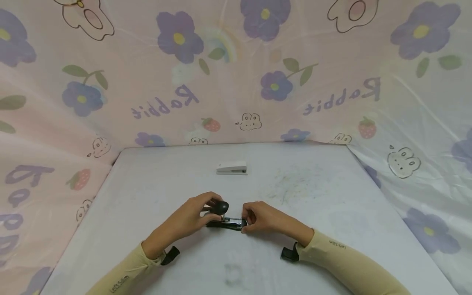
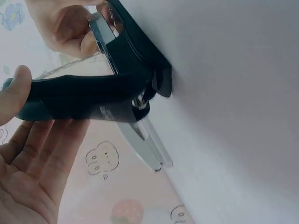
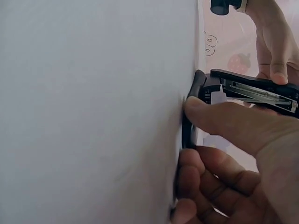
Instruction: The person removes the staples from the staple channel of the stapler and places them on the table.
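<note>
A black stapler (image 1: 232, 222) is opened wide over the white table, its upper arm (image 2: 79, 98) swung up from the base and the metal magazine exposed. With thumb above and fingers beneath, my left hand (image 1: 189, 215) grips that raised arm. The low end of the stapler, down at the tabletop, is pinched by my right hand (image 1: 263, 218), whose thumb (image 3: 210, 112) lies along the base in the right wrist view. Inside the raised arm, the right wrist view shows a metal rail (image 3: 261, 95). My right fingers partly hide the base's end.
Behind the hands, a white stapler (image 1: 231, 168) lies on the table (image 1: 166, 176). Patterned cloth (image 1: 228, 90) hangs along the back and both sides of the table. Black wrist mounts (image 1: 290, 253) sit under both forearms.
</note>
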A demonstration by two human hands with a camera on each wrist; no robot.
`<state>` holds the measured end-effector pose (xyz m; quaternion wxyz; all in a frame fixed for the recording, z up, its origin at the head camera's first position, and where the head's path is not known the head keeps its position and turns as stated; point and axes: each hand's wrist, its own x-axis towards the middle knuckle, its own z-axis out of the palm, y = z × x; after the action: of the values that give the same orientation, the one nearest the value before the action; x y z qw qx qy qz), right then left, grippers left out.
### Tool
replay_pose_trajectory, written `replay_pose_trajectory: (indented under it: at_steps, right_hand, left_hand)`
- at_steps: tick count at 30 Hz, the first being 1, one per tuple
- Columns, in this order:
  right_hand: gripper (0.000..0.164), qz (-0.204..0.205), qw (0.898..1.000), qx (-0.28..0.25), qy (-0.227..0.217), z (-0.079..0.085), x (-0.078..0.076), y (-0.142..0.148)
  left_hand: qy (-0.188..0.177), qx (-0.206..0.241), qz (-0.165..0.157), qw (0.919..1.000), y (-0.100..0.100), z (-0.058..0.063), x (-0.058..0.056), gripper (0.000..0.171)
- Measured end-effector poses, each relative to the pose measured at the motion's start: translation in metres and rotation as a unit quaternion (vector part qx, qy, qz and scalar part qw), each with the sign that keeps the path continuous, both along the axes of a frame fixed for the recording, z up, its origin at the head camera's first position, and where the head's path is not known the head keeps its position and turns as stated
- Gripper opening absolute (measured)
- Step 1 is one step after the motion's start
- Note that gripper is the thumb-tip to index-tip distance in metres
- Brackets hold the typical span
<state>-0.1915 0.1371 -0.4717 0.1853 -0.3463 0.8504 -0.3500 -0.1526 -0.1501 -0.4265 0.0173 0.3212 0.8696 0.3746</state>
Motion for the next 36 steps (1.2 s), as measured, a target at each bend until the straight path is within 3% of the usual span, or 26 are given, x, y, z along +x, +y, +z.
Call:
replay_pose_trajectory:
  at_steps: [9, 19, 36]
  right_hand:
    - [0.027, -0.010, 1.000, 0.003, 0.000, 0.000, 0.001, 0.002]
    - [0.028, -0.005, 1.000, 0.003, 0.003, 0.001, 0.002, 0.004]
    - [0.028, -0.002, 1.000, 0.005, 0.008, -0.001, 0.003, 0.002]
  left_hand:
    - [0.022, -0.001, 0.015, 0.9997, -0.012, 0.002, -0.001, 0.044]
    - [0.038, 0.031, 0.002, 0.9988, -0.026, -0.003, -0.004, 0.042]
    - [-0.042, 0.055, 0.020, 0.9974, -0.044, -0.007, -0.008, 0.039]
